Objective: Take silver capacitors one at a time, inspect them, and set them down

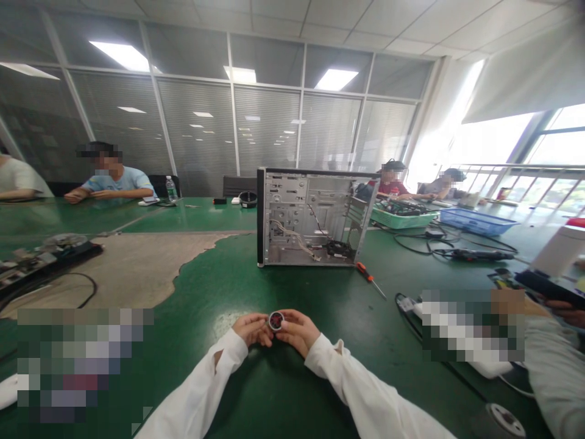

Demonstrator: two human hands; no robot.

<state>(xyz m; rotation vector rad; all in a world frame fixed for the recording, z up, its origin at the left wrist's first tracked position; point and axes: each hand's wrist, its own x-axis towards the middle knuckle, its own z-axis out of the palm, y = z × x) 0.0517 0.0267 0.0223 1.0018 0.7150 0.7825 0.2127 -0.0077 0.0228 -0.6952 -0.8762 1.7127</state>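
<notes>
Just above the green table, I hold a small round part with a silver rim and a dark and red middle; its exact kind I cannot make out. My left hand pinches it at its left edge. Fingers of my right hand close round its right side. Beyond my hands stands an open computer case, its side panel off, with loose cables and a black part at the bottom. An orange and black screwdriver lies by the case's lower right corner.
Grey torn matting covers the table at left, with a black device on it. To the right are a green basket, a blue basket, cables and a power strip. A co-worker's sleeve reaches in at right. Several people sit further off.
</notes>
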